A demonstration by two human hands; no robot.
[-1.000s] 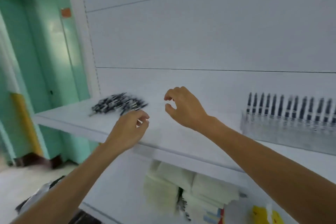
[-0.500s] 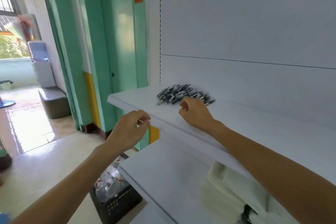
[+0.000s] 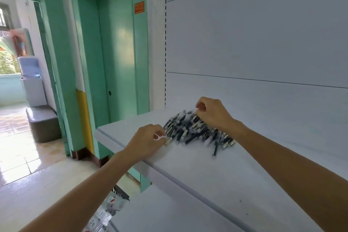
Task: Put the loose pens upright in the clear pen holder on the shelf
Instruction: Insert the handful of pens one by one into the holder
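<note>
On the shelf [image 3: 188,167], the pile of pens [image 3: 190,133] lies just right of the left hand [image 3: 146,142], whose fingers [image 3: 160,131] pinch a small pick [image 3: 160,138]. The right hand [image 3: 214,115] has its fingers [image 3: 202,102] on the pile's far edge.

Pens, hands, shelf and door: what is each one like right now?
pens: lying loose in a jumbled pile, none upright.
left hand: pinches a small white thing at the pile's near edge.
right hand: fingers curled into the pile's far side; whether it grips a pen is unclear.
shelf: bears the pile.
green door: closed.
clear pen holder: not in view.
</note>
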